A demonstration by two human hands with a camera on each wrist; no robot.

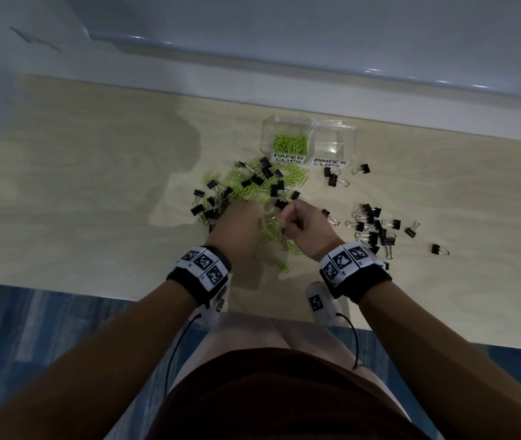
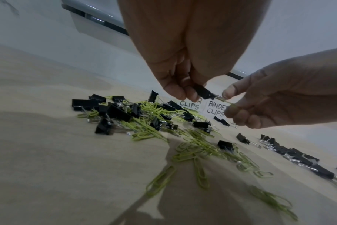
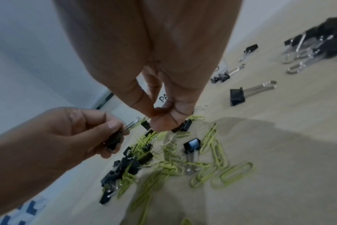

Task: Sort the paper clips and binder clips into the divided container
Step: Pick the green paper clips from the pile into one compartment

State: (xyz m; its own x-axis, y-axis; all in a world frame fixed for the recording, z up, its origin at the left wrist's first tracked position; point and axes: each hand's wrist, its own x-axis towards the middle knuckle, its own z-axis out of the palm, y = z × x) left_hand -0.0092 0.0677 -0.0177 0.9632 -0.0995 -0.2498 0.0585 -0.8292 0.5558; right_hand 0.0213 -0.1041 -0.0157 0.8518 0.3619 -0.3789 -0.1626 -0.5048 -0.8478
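A small black metal binder clip is pinched above the mixed pile in the left hand, a green wire paper clip caught on it pinched by the right hand, the clear two-compartment plastic container beyond on the pale wooden table

I sit at a pale wood-grain tabletop against a plain white wall, blue patterned floor below, light dim.

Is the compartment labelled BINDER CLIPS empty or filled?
Empty: the BINDER CLIPS compartment shows only clear plastic, while the PAPER CLIPS compartment holds green paper clips.
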